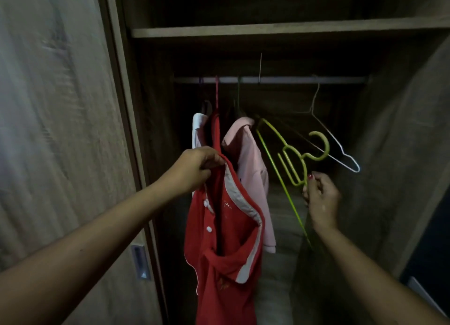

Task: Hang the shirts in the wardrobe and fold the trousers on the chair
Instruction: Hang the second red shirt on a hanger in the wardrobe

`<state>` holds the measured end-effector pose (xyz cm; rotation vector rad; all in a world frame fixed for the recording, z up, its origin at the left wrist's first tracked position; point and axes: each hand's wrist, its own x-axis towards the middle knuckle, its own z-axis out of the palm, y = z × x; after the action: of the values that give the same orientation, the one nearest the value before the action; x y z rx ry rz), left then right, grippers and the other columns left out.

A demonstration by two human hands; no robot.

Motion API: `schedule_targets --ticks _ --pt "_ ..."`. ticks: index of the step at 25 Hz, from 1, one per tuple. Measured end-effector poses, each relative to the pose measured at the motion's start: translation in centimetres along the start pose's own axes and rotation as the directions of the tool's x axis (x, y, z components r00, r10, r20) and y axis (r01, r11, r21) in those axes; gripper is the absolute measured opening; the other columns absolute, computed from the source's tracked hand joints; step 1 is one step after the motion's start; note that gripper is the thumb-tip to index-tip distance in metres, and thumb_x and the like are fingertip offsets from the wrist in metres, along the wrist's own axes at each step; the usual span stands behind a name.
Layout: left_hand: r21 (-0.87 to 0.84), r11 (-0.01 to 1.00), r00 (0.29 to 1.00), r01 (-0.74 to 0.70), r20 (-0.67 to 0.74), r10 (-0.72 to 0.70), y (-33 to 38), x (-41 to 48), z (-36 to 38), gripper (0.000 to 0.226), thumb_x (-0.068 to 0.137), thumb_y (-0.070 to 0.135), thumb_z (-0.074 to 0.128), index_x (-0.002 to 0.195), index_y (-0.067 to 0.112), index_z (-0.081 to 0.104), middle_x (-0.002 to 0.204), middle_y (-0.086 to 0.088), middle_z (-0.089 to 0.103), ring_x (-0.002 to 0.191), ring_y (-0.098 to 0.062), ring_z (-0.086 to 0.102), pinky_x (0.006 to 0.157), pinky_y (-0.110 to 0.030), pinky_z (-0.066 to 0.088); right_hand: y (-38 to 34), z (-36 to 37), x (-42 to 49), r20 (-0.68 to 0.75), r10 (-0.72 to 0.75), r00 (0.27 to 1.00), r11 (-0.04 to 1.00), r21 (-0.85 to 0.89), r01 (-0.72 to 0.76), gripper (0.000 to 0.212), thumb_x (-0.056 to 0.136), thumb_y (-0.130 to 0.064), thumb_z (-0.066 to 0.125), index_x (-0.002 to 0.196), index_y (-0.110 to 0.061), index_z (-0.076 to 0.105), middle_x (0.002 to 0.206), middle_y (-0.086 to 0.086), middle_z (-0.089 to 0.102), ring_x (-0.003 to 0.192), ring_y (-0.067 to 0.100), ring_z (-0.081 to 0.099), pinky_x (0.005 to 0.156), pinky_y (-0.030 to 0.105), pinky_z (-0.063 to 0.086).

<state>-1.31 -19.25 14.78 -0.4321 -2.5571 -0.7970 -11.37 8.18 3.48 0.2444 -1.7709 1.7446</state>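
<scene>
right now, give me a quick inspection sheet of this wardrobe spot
surface: rail under a shelf, carrying hangers
job's things: red shirt held up; green hanger, hook free of the rail; pink shirt hung
clutter: empty white wire hanger on the rail
hands: left hand grips the red shirt's collar; right hand pinches the green hanger
cables: nothing seen
surroundings: wardrobe door at left; dim interior
</scene>
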Motion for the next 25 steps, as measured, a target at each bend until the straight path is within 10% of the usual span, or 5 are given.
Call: schedule_targets --ticks 9,13,19,21,25 --pt "-0.093 0.995 0.995 0.043 0.091 -0.035 1.0 0.2 1.5 0.049 0.075 -0.019 0.046 0.113 0.006 0.065 0.128 -0.004 0.059 0.120 -0.014 0.054 0.103 -0.029 0.046 -9.9 -0.2 -3.9 0.090 -0.057 0.994 0.941 0.336 0.023 0.018 0.091 -0.032 0.052 0.079 -0.026 0.063 0.052 -0.013 0.046 0.044 0.000 0.034 0.038 0.014 0.027" --pt "-0.189 0.981 0.984 0.042 0.178 -0.008 2.1 -0.2 1.2 0.049 0.078 -0.020 0.044 0.115 0.006 0.064 0.129 0.003 0.057 0.116 -0.003 0.055 0.095 -0.014 0.047 -12.5 2.8 -4.9 0.163 -0.060 0.985 0.844 0.535 -0.037 0.023 0.099 -0.019 0.040 0.081 -0.020 0.055 0.060 -0.011 0.049 0.048 -0.001 0.041 0.043 0.012 0.036" --pt "-0.385 0.922 0.988 0.033 0.150 0.027 0.6 -1.5 -2.5 0.025 0.085 0.001 0.057 0.108 0.006 0.067 0.127 -0.006 0.060 0.117 -0.023 0.059 0.092 -0.032 0.052 -3.3 2.9 -7.4 0.375 -0.082 0.923 0.992 -0.054 0.111 0.031 0.098 -0.035 0.040 0.099 -0.011 0.060 0.085 0.003 0.064 0.081 0.012 0.063 0.073 0.033 0.052" --pt "-0.325 0.939 0.975 0.114 0.216 -0.044 0.2 -2.0 -3.3 0.032 0.087 -0.007 0.050 0.115 0.001 0.063 0.130 -0.004 0.058 0.117 -0.021 0.059 0.095 -0.036 0.052 -1.1 1.9 -6.7 0.431 -0.085 0.898 0.935 -0.278 0.222 0.042 0.093 -0.043 0.037 0.090 -0.008 0.060 0.081 0.009 0.063 0.076 0.024 0.061 0.071 0.049 0.050" --pt "-0.069 0.990 0.944 0.126 0.316 -0.098 -1.9 -2.9 -3.0 0.032 0.087 0.000 0.054 0.115 0.008 0.066 0.123 -0.004 0.064 0.111 -0.021 0.063 0.095 -0.041 0.053 -0.8 0.7 -5.1 0.461 -0.205 0.863 0.669 -0.577 0.468 0.037 0.088 -0.033 0.030 0.082 -0.011 0.059 0.075 0.008 0.065 0.072 0.030 0.061 0.074 0.033 0.026"
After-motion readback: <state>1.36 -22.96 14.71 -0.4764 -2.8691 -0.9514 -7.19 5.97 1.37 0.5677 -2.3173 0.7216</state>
